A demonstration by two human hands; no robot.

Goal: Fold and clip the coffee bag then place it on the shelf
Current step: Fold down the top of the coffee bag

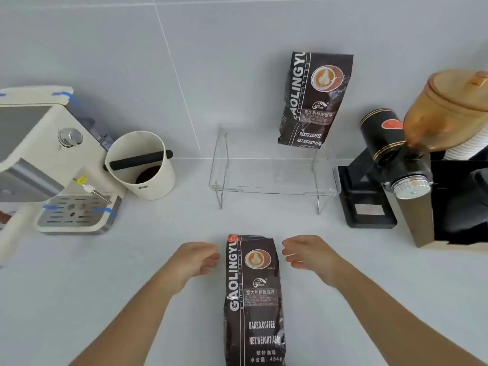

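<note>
Your left hand and right hand open, gripping nothing, flanking the coffee bag, long axis 6-to-12 o'clock, top at 12, clear shelf beyond, second bag upon it.

On the bench the near bag lies at 6 o'clock between the hands, left and right. The shelf stands at 12, a second bag on it. Espresso machine and knock box at 10; grinder at 2.

"GAOLINGYU", "BAKED.COFFEE", "NET.WEIGHT:454g" on the near coffee bag; similar print on the shelf bag.
</note>
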